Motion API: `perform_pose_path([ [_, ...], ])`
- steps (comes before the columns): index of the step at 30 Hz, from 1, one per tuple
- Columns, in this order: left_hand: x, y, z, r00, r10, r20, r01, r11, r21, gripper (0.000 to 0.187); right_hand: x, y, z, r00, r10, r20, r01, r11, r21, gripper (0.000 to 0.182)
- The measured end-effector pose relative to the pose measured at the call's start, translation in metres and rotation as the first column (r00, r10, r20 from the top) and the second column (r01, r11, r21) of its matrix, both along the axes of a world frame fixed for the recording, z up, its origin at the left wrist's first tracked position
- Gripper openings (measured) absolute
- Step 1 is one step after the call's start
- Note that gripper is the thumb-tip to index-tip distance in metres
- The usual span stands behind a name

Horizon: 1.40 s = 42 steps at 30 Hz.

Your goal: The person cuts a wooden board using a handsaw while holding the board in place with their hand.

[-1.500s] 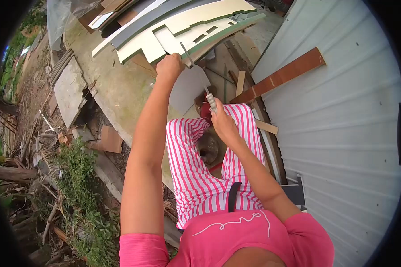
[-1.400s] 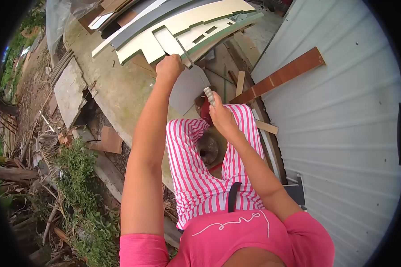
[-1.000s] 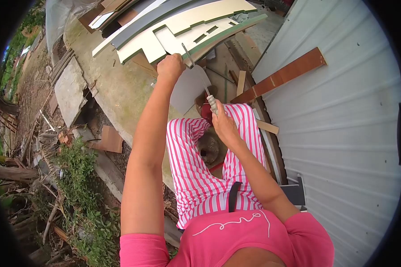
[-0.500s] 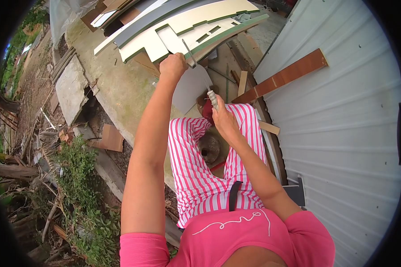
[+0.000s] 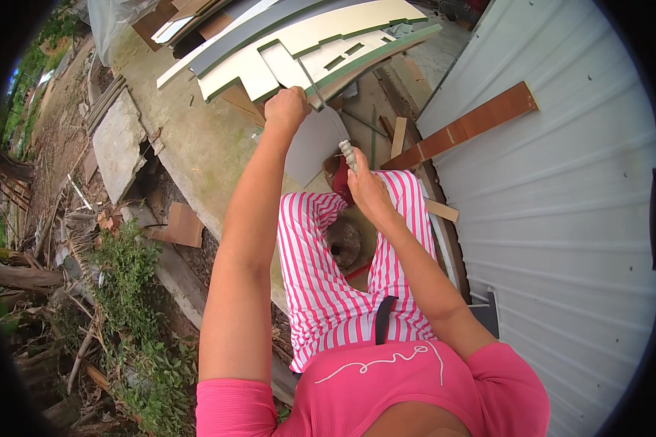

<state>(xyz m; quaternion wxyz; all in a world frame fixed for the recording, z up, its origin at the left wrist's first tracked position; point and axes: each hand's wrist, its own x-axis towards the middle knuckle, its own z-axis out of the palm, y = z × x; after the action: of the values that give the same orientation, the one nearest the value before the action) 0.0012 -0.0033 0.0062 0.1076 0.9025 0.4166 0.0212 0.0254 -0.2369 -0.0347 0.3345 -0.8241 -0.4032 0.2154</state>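
My right hand is closed around the ribbed, pale handle of a long, thin-bladed hand tool. Its narrow metal blade runs up and away, crossing the near edge of a cream board with green edges and cut-out notches and slots. I cannot make out whether the blade has teeth. My left hand grips that board's near edge, just left of the blade, with the fingertips partly hidden. Under the board lie more stacked panels, among them a grey strip.
A corrugated metal wall rises on the right, with a long brown plank leaning near it. To the left are a broken concrete slab, green plants and debris. A round, heavy object sits between my legs.
The tool's handle and my right hand have shifted very slightly forward, along the blade's line. My left hand stays on the board's edge. The view has moved a little.
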Motion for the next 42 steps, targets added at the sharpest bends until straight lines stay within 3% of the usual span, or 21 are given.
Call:
perform_pose_path([
  [8, 0.0, 0.001, 0.0, 1.0, -0.031, -0.004, 0.031, 0.999, -0.024, 0.027, -0.018, -0.043, -0.016, 0.995, -0.047, -0.092, 0.044, 0.998, -0.035, 0.051],
  [11, 0.0, 0.001, -0.002, 1.0, -0.014, 0.006, 0.014, 1.0, -0.006, 0.027, -0.006, -0.023, -0.013, 1.0, -0.015, -0.024, 0.016, 0.999, 0.046, 0.05],
  [18, 0.0, 0.0, 0.0, 1.0, -0.014, -0.017, 0.014, 1.0, -0.011, 0.027, -0.005, -0.012, -0.006, 1.0, 0.0, 0.004, 0.0, 0.999, 0.046, 0.049],
  [20, 0.001, 0.001, -0.001, 1.0, -0.016, -0.019, 0.016, 1.0, -0.004, 0.027, -0.012, -0.03, -0.006, 0.995, -0.01, -0.098, 0.003, 0.997, -0.074, 0.049],
  [23, 0.002, 0.001, -0.001, 0.999, -0.021, -0.026, 0.02, 1.0, -0.007, 0.026, -0.023, -0.054, -0.034, 0.997, -0.041, -0.061, 0.044, 0.998, 0.052, 0.049],
  [26, 0.001, 0.001, -0.001, 1.0, -0.005, -0.001, 0.005, 1.0, -0.021, 0.026, -0.021, -0.051, -0.028, 0.992, -0.04, -0.123, 0.036, 0.999, -0.035, 0.049],
  [30, 0.0, 0.0, 0.0, 1.0, 0.0, 0.007, 0.0, 1.0, 0.005, 0.025, -0.01, -0.027, -0.01, 0.997, -0.014, -0.08, 0.015, 1.0, 0.019, 0.046],
  [34, 0.0, -0.001, 0.0, 1.0, -0.015, 0.013, 0.015, 1.0, 0.015, 0.024, -0.007, -0.022, 0.009, 1.0, -0.018, -0.019, 0.017, 0.999, -0.04, 0.041],
  [42, -0.001, 0.0, -0.005, 0.999, -0.047, 0.019, 0.046, 0.998, 0.048, 0.024, -0.026, -0.057, -0.01, 0.998, -0.032, 0.059, 0.033, 0.999, -0.014, 0.038],
])
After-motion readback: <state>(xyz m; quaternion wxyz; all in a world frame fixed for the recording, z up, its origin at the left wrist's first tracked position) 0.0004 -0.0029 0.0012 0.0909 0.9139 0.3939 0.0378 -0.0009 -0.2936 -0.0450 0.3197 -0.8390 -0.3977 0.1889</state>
